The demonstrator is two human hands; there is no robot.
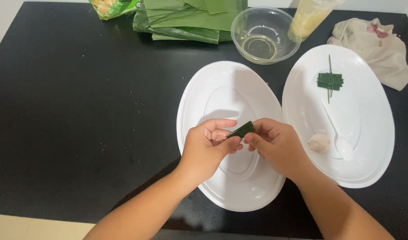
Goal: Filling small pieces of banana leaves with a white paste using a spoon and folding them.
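Observation:
My left hand (209,146) and my right hand (277,144) meet over a white oval plate (199,93) and pinch a small folded green leaf piece (242,130) between their fingertips. On a second white oval plate (373,111) to the right lie a tied green leaf parcel (330,81), a white plastic spoon (339,138) and a small pale lump of filling (319,143).
A clear bowl with a little oil (262,35) stands behind the plates. Stacked banana leaves (186,20) and a green packet (110,6) lie at the table's back. A pale bottle (308,18) and a crumpled cloth (377,44) sit at the back right.

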